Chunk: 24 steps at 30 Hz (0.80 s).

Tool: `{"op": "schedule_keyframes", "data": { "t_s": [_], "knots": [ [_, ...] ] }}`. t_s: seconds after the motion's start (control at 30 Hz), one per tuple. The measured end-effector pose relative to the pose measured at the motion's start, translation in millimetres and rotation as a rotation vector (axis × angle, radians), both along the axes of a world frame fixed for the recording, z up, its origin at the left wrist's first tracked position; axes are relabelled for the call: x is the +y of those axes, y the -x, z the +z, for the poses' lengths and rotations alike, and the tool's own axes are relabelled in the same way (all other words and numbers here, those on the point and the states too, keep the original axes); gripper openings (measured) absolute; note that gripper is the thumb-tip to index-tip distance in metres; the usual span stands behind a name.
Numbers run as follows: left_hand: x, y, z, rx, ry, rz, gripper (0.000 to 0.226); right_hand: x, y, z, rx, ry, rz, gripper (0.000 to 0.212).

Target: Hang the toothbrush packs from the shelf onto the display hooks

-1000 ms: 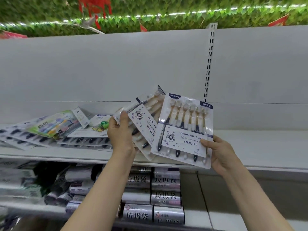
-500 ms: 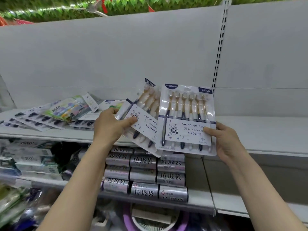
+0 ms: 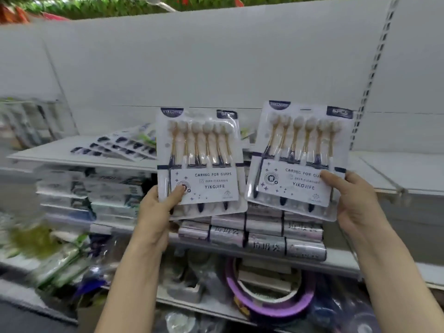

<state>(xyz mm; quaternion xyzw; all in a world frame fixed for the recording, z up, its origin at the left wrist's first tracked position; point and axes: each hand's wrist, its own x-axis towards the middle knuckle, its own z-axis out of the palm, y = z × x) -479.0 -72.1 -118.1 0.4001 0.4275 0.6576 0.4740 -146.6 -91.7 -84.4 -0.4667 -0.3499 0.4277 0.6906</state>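
I hold two white YIKOJIFE toothbrush packs upright in front of the shelf. My left hand (image 3: 158, 212) grips the lower left corner of the left pack (image 3: 199, 162), thumb on its label. My right hand (image 3: 355, 203) grips the lower right corner of the right pack (image 3: 300, 159), thumb on the label. The packs are apart, side by side. More toothbrush packs (image 3: 120, 145) lie fanned on the white shelf (image 3: 48, 152) behind the left pack. No display hooks are visible in this view.
A slotted upright rail (image 3: 374, 68) runs up the white back panel at right. Silver rolls (image 3: 264, 236) are stacked on the shelf below the packs. Boxed goods (image 3: 96, 193) sit lower left. A purple ring-shaped item (image 3: 271, 299) lies on the bottom shelf.
My left hand lifted its pack off the shelf pile and turned it upright. The two packs, overlapping before, are now separated. The view shifted left and down.
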Motion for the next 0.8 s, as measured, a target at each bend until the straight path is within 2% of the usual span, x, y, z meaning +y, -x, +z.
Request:
{"op": "schedule_keyframes", "data": {
  "t_s": [0.13,0.23,0.5,0.67,0.8],
  "knots": [
    [-31,102,-18,-0.052,-0.059,0.146,0.029,-13,115,-12,0.026,-0.041,0.075,0.008],
    [-63,183,-33,-0.077,-0.083,0.281,0.024,-15,205,-27,0.023,-0.054,0.166,0.007],
    [-134,379,-56,-0.045,-0.07,0.636,0.027,9,428,-49,-0.037,0.031,0.387,0.006],
    [-150,481,-79,-0.078,-0.043,0.841,0.02,41,557,-61,-0.077,0.047,0.526,0.009],
    [-141,577,-92,-0.045,-0.032,0.928,0.014,83,669,-83,-0.069,0.052,0.584,0.006]
  ]
}}
